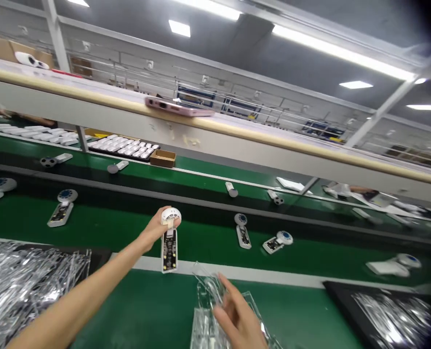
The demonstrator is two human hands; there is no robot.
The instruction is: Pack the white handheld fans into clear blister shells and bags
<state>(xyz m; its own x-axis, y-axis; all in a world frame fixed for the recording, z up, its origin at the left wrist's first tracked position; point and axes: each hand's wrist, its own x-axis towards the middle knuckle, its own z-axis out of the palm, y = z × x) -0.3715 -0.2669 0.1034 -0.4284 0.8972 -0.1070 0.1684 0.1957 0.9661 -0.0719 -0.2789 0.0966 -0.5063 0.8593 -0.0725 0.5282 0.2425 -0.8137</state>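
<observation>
Upward, clear of the green conveyor belt (200, 242), left grip (155, 230) closed around a white round-headed circuit-board device (170, 251), held apart from the units lying there; right grip (239, 317) spread on a clear plastic blister tray (204, 329), its hold impossible to tell.

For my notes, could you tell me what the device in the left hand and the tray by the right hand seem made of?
The device looks like smooth white plastic around a black circuit board. The tray seems thin clear plastic, glossy and see-through.
</observation>
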